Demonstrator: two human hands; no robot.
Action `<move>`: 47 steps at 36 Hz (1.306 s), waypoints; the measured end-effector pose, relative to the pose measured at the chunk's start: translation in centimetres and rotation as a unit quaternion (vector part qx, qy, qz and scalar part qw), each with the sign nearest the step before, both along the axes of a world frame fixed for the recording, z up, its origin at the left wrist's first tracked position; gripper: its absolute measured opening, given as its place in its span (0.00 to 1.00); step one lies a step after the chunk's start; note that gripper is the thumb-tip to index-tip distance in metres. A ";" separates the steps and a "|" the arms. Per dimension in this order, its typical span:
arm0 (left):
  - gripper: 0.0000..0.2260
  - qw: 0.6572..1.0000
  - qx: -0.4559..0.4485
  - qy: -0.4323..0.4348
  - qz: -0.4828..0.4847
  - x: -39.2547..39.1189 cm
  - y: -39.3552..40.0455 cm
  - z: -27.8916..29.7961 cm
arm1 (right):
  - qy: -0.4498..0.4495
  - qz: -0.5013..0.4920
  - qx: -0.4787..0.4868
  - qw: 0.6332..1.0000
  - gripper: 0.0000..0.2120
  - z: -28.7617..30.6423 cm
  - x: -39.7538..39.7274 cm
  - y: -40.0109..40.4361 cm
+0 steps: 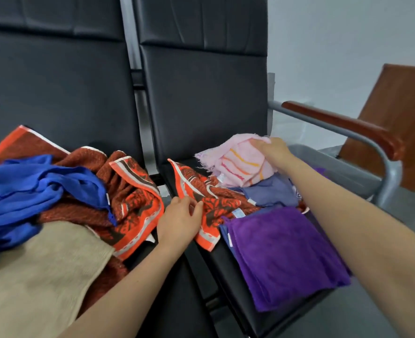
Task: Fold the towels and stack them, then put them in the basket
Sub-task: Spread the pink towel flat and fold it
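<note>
Pink towel (pixel 240 164) bunched in your right hand (pixel 272 152); your left hand (pixel 180 222) pinches orange patterned towel (pixel 201 203) edge.

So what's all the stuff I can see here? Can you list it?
pink towel: 1, pink with orange stripes, back of right seat
orange patterned towel: 1, orange-brown, draped across both seats
purple towel: 1, purple, front of right seat
grey-blue towel: 1, behind the purple one
blue towel: 1, bright blue, left seat
beige towel: 1, front left
grey basket: 1, right of the seat
seats: 2, black
armrest: 1, brown
left hand: pinches orange patterned towel
right hand: grips pink towel
</note>
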State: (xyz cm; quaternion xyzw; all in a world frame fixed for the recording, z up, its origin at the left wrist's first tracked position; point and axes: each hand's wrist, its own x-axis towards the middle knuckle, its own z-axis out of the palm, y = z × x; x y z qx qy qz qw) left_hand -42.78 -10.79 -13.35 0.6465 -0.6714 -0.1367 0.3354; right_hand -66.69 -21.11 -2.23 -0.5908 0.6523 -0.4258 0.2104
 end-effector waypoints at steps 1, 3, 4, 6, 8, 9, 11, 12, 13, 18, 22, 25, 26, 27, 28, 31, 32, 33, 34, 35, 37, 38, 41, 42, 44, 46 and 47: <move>0.14 1.000 0.006 -0.001 -0.001 0.0 0.0 0.0 | -0.025 0.010 0.023 0.999 0.11 0.8 -0.1 0.6; 0.13 1.000 0.014 0.002 -0.004 0.0 0.1 0.2 | -0.056 0.042 0.065 0.995 0.16 2.6 -0.7 1.9; 0.13 1.000 0.019 0.002 -0.005 0.0 0.1 0.1 | -0.069 0.061 0.083 0.992 0.16 3.2 -0.7 2.5; 0.13 1.000 0.028 0.006 -0.009 0.0 0.2 0.3 | -0.081 0.073 0.105 0.988 0.18 4.7 -0.9 3.6; 0.13 0.999 0.035 0.020 -0.012 0.1 0.1 0.5 | -0.117 0.059 0.093 0.987 0.29 5.9 -0.8 4.5; 0.12 0.999 0.035 0.035 -0.015 0.1 0.2 0.8 | -0.149 0.056 0.079 0.984 0.33 6.5 -0.8 4.9; 0.10 0.996 0.017 0.091 -0.021 -0.1 0.1 1.6 | -0.210 0.069 0.062 0.973 0.29 7.7 -0.6 5.5; 0.09 0.991 0.001 0.130 -0.024 -0.2 0.2 2.4 | -0.226 0.077 0.055 0.970 0.22 8.5 -0.3 6.2; 0.10 0.983 -0.012 0.179 -0.024 -0.5 0.3 3.8 | -0.236 0.087 0.044 0.967 0.13 9.5 0.1 6.9; 0.20 0.853 0.052 0.515 -0.064 -1.4 2.2 13.0 | -0.316 0.118 -0.022 0.941 0.08 14.5 4.2 9.9; 0.26 0.771 0.024 0.602 -0.205 0.6 4.6 19.4 | -0.364 0.150 -0.050 0.918 0.11 18.1 8.8 12.2; 0.26 0.780 -0.053 0.579 -0.233 4.2 6.9 22.9 | -0.409 0.168 -0.032 0.896 0.07 20.0 12.9 14.1; 0.27 0.779 -0.060 0.581 -0.231 4.6 7.1 23.6 | -0.430 0.178 -0.036 0.884 0.08 20.1 13.3 14.3; 0.28 0.789 -0.076 0.572 -0.212 7.0 8.6 24.4 | -0.452 0.200 -0.033 0.869 0.10 20.4 15.4 15.4; 0.29 0.798 -0.087 0.565 -0.192 8.4 9.6 24.8 | -0.464 0.210 -0.036 0.860 0.13 20.2 16.7 16.2; 0.36 0.815 -0.075 0.558 -0.136 12.4 12.4 24.8 | -0.459 0.207 -0.045 0.863 0.18 18.6 20.6 18.7; 0.36 0.823 -0.073 0.551 -0.116 13.6 13.5 24.4 | -0.454 0.205 -0.042 0.866 0.18 17.5 21.9 19.6; 0.33 0.836 -0.074 0.535 -0.091 14.5 14.5 24.1 | -0.454 0.201 -0.038 0.867 0.17 16.4 22.9 20.3; 0.28 0.844 -0.081 0.527 -0.064 15.7 15.7 23.4 | -0.452 0.204 -0.024 0.868 0.17 15.0 24.3 21.2; 0.24 0.850 -0.082 0.519 -0.035 16.9 16.4 22.6 | -0.446 0.200 -0.007 0.872 0.17 13.7 25.4 22.0; 0.22 0.866 -0.077 0.493 0.014 19.1 18.1 20.7 | -0.427 0.189 0.029 0.884 0.16 10.6 27.6 23.1; 0.23 0.872 -0.071 0.483 0.042 20.1 18.9 19.7 | -0.406 0.183 0.045 0.894 0.14 9.0 28.7 23.4; 0.23 0.880 -0.039 0.462 0.104 23.2 20.3 16.4 | -0.333 0.184 0.072 0.922 0.12 4.9 31.0 24.2; 0.21 0.886 -0.038 0.449 0.111 24.2 20.8 15.2 | -0.297 0.195 0.083 0.931 0.11 3.6 31.7 24.7; 0.17 0.902 -0.048 0.415 0.110 25.7 21.6 13.0 | -0.188 0.221 0.095 0.952 0.09 1.3 32.6 25.3; 0.14 0.909 -0.047 0.400 0.107 27.2 22.1 11.4 | -0.057 0.240 0.061 0.967 0.09 -0.6 33.4 25.2; 0.13 0.911 -0.042 0.394 0.114 28.0 22.2 10.8 | 0.011 0.243 0.037 0.969 0.10 -1.4 33.8 25.2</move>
